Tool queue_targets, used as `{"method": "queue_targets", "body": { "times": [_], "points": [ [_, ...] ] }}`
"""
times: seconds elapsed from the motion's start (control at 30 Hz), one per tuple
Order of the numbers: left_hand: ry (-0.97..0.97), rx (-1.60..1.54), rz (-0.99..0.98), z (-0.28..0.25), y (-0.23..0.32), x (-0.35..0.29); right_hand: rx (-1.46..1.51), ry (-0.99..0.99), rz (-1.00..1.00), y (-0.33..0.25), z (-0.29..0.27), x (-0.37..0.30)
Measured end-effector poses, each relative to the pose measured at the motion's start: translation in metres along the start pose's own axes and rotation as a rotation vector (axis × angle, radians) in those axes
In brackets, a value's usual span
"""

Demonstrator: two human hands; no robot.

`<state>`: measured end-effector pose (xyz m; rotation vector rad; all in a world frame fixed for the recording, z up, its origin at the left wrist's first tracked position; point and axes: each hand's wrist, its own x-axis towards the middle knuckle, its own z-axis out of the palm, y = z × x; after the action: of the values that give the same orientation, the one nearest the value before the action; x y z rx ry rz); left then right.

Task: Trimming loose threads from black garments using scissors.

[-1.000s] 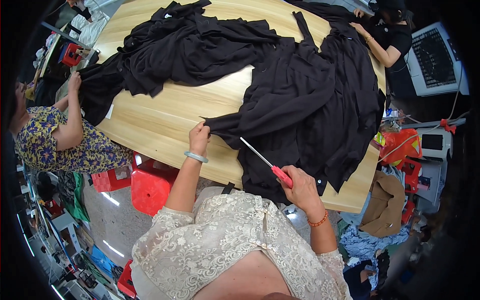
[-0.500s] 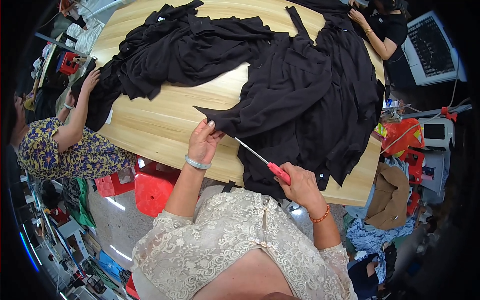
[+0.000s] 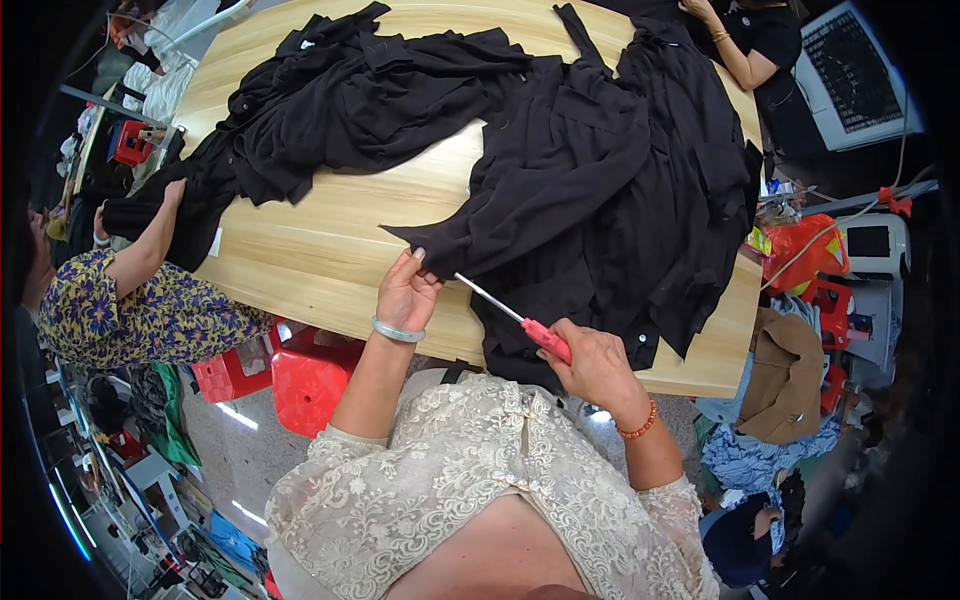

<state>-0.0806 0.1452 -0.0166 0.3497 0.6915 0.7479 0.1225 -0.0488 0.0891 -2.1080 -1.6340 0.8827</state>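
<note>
A heap of black garments (image 3: 560, 170) covers the right side of the light wooden table (image 3: 340, 220). My left hand (image 3: 407, 288) pinches the edge of a black sleeve-like piece between thumb and fingers, near the table's front edge. In my right hand (image 3: 595, 368) is a screwdriver-like tool (image 3: 547, 341) with a red handle and a thin metal shaft, its fingers wrapped round the handle. The tip of the shaft points toward my left hand, close to the cloth's lower edge. Whether it touches the cloth I cannot tell.
More black garments (image 3: 370, 100) lie at the table's far left, where a person in a floral outfit (image 3: 150, 310) handles black cloth. Another person's arm (image 3: 735, 65) reaches in at the far right. Red stools (image 3: 312, 390) stand under the front edge. A brown garment (image 3: 785, 375) hangs at right.
The tool's tip is slightly nearer my left hand, which keeps its pinch on the cloth. At left, the other person's hands have gripped and raised part of the black cloth. The whole view has shifted slightly.
</note>
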Motion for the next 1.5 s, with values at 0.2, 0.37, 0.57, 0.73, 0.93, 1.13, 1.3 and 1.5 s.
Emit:
{"method": "queue_targets", "body": {
  "times": [0.2, 0.37, 0.57, 0.73, 0.93, 1.13, 1.3, 1.5],
  "points": [
    [-0.141, 0.246, -0.403, 0.013, -0.012, -0.005, 0.036, 0.277, 0.055, 0.027, 0.008, -0.013],
    [-0.493, 0.317, -0.425, 0.073, 0.044, 0.043, 0.007, 0.361, 0.223, 0.052, 0.007, -0.042],
    [-0.578, -0.130, 0.410, 0.066, 0.317, 0.148, -0.001, 0.441, 0.307, 0.059, -0.006, -0.057],
    [0.105, 0.203, 0.811, -0.022, 0.400, 0.142, 0.013, 0.478, 0.325, 0.066, -0.001, -0.057],
    [0.017, 0.902, 0.668, -0.046, 0.093, 0.104, 0.056, 0.523, 0.496, 0.089, 0.011, -0.062],
    [-0.572, 1.272, 0.362, 0.034, -0.107, 0.004, -0.022, 0.577, 0.650, 0.109, 0.001, -0.063],
    [-0.721, 1.186, 0.287, 0.100, -0.134, 0.007, 0.118, 0.685, 0.732, 0.124, -0.002, -0.073],
    [-0.963, 1.729, 0.817, 0.163, -0.178, 0.035, 0.278, 0.817, 0.690, 0.140, 0.021, -0.096]
  ]
}}
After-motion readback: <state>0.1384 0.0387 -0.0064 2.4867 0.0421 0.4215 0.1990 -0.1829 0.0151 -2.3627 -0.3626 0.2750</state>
